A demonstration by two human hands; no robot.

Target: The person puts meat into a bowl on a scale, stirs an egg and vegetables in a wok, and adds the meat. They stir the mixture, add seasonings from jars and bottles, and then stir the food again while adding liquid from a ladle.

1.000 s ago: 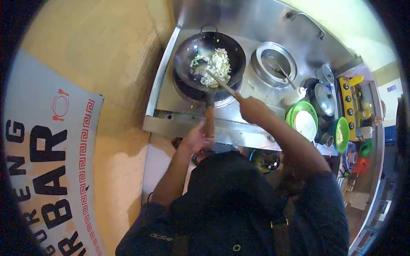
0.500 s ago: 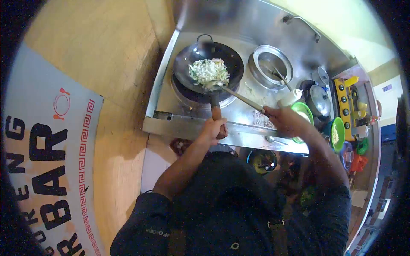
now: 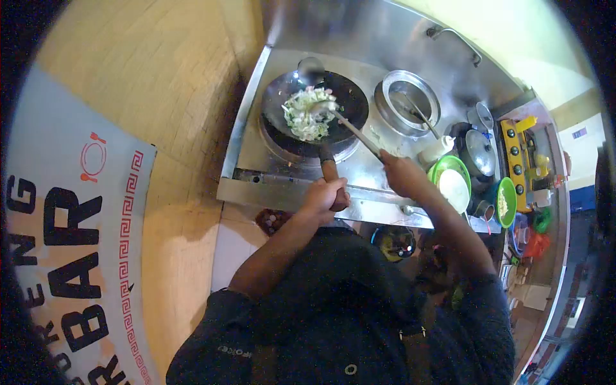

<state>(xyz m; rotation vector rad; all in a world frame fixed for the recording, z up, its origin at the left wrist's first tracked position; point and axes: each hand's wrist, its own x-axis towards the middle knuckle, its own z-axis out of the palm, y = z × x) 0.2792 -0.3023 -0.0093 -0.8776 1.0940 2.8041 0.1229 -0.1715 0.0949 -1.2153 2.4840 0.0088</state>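
Observation:
A black wok (image 3: 354, 106) sits over the left burner, with chopped pale and green food (image 3: 305, 122) in it. My left hand (image 3: 325, 195) is wrapped round the wok's wooden handle (image 3: 330, 169), at the stove's front edge. Closed round the long handle of a ladle (image 3: 358, 133) is my right hand (image 3: 399, 172), above the steel stovetop. The ladle's head rests in or just over the food; its exact contact is blurred.
Right of the wok stands a steel pot (image 3: 385, 96) with a utensil inside. Farther right are a white squeeze bottle (image 3: 436, 149), a green-rimmed bowl (image 3: 453, 187), a lidded pot (image 3: 480, 153) and a green bowl of food (image 3: 507, 202). A printed banner (image 3: 122, 192) lies left.
My right hand has moved left and up, pushing the ladle farther into the wok. The food has shifted and spread downward. The green-rimmed bowl is now less covered by my right arm.

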